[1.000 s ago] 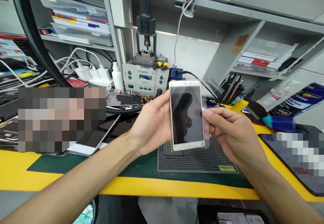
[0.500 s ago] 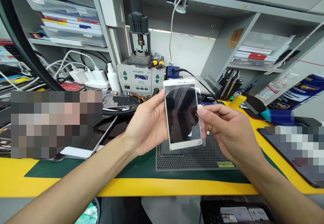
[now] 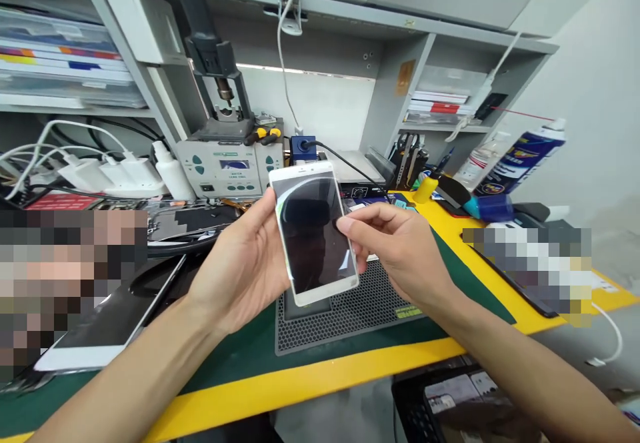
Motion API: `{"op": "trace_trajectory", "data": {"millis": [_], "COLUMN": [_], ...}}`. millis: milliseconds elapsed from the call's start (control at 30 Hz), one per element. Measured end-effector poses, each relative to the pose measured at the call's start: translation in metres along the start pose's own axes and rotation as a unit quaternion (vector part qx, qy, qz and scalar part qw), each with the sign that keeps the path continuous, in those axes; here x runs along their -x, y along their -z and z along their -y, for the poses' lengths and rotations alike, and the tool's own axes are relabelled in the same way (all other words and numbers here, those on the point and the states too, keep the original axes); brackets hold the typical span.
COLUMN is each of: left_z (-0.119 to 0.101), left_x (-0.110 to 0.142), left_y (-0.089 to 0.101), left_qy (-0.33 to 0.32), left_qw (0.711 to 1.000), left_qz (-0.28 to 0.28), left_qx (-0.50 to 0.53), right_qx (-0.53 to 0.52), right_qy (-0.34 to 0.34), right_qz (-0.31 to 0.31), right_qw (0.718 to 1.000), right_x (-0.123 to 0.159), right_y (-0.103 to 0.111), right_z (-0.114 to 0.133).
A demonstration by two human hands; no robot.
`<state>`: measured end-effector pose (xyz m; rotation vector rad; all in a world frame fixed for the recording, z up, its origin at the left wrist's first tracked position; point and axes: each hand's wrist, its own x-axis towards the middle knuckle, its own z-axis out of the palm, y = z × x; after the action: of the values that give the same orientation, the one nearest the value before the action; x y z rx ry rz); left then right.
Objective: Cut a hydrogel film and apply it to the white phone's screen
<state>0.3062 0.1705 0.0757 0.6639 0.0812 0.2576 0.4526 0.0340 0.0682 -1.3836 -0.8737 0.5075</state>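
Note:
A white phone [image 3: 313,233] with a dark screen is upright above the workbench, screen towards me. My left hand [image 3: 240,266] grips it from the left side and behind. My right hand [image 3: 395,249] is at the phone's right edge, thumb and fingers pinched together on that edge or on a thin clear film there. What the pinch holds is hard to make out. A grey perforated mat [image 3: 350,313] lies on the bench under the phone.
A hot-air rework station [image 3: 225,159] stands behind the hands, with chargers [image 3: 107,173] and cables to its left. A white tablet [image 3: 105,329] lies at the left. Tools, a spray can [image 3: 520,153] and a dark device [image 3: 520,283] sit at the right. The bench has a yellow front edge [image 3: 320,379].
The view has swung right and tilted, so the hands and phone now sit further left. The phone leans more to the left. Both hands keep their hold.

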Motion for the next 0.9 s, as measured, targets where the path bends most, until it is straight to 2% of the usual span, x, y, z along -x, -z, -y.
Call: {"op": "trace_trajectory", "data": {"millis": [200,500,700,900], "left_z": [0.0002,0.0003,0.0004,0.0005], "left_x": [0.0004,-0.0016,0.0001,0.0015], "left_y": [-0.0022,0.004,0.0008,-0.0025], "left_qy": [0.001,-0.001,0.001,-0.002], "left_qw": [1.0,1.0,1.0,1.0], "left_qz": [-0.026,-0.013,-0.016,-0.019], "left_qx": [0.0,0.003,-0.001,0.004], "right_qx": [0.036,0.011,-0.026,-0.096], "right_qy": [0.001,0.001,-0.013,-0.065], "right_qz": [-0.014,-0.02,-0.002,0.011], "right_qw": [0.999,1.0,1.0,0.993], "right_x": [0.0024,-0.0007,-0.0034,-0.0075], "right_y": [-0.002,-0.0022,0.0,0.001], "right_z": [0.0067,0.0053,0.0009,0.004]}}
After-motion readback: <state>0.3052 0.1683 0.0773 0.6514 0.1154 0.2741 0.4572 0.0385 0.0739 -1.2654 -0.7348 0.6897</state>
